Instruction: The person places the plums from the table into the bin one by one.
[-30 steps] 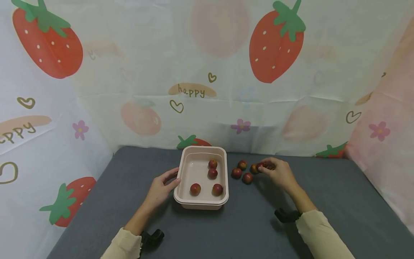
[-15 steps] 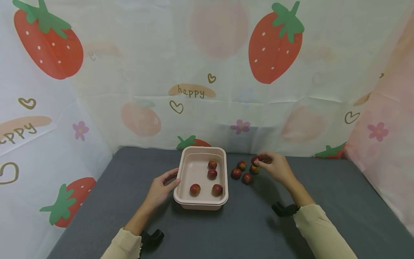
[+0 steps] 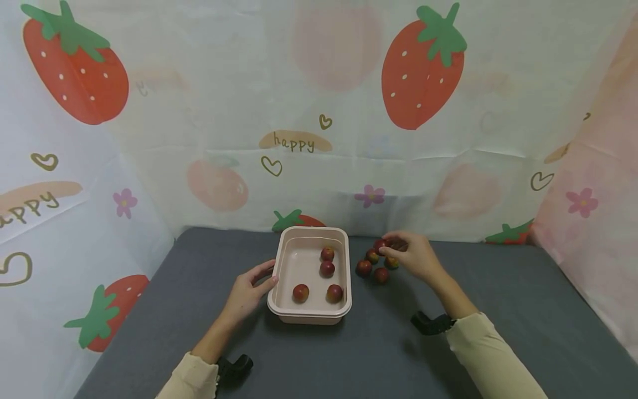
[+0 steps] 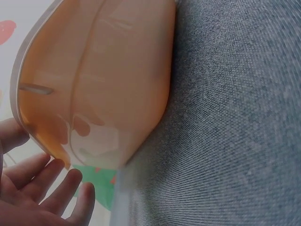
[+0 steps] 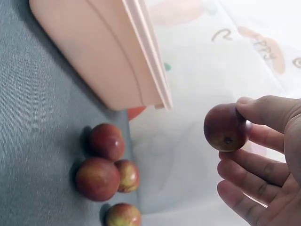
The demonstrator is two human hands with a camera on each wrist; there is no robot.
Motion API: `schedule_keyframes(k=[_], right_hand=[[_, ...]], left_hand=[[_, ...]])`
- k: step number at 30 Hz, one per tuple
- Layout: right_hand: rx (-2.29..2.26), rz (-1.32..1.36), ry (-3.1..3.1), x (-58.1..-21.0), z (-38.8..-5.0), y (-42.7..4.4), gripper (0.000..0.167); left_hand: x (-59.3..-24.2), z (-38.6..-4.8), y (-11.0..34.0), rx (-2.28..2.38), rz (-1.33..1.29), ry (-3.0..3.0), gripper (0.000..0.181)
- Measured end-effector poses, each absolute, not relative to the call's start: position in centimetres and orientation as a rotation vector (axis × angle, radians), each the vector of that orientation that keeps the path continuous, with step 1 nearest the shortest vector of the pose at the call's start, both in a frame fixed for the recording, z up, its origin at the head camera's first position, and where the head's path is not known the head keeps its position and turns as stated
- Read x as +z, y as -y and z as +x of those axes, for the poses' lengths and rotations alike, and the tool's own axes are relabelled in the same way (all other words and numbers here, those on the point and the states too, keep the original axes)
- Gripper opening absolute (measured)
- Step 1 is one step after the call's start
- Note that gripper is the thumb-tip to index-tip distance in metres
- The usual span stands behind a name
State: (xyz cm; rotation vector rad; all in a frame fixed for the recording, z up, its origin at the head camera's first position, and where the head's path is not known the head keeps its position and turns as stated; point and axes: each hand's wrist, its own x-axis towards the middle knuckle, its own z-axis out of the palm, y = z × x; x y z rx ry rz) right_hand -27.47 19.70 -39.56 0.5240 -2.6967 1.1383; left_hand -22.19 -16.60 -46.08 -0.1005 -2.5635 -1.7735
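Note:
My right hand point(image 3: 416, 256) pinches a dark red plum point(image 5: 225, 128) between thumb and fingers, raised above the table in the right wrist view. Under and beside it, several red and yellow-green plums point(image 3: 364, 269) sit grouped on the grey table. Just left of them stands a pale pink plastic box point(image 3: 294, 257), open at the top. Inside, a pair of plums point(image 3: 327, 269) lies toward the back right, with a plum point(image 3: 301, 292) at the front left and a plum point(image 3: 334, 293) at the front right. My left hand point(image 3: 249, 291) touches the box's left rim with loosely extended fingers.
The grey cloth-covered table point(image 3: 199, 266) runs back to a hanging sheet point(image 3: 224, 111) printed with strawberries, hearts and flowers. Further sheets rise at both sides. A black wrist mount point(image 3: 431, 323) sits at the right sleeve, and a similar black mount point(image 3: 236, 366) at the left.
My right hand has lifted the plum from the right of the group and carried it leftward, over the back of the loose plums. My left hand and the box have stayed in place.

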Motion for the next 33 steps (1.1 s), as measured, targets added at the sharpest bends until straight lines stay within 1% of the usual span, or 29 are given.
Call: schedule_keyframes(k=[15, 33], right_hand=[[1.179, 0.645, 2.662, -38.8, -26.4, -17.1, 0.027], [1.240, 0.769, 2.648, -39.0, -25.7, -14.3, 0.026]], left_hand=[[-46.1, -22.2, 16.7, -1.759, -0.100, 2.575, 0.046], [-46.2, -22.3, 16.7, -1.764, -0.092, 2.579, 0.047]])
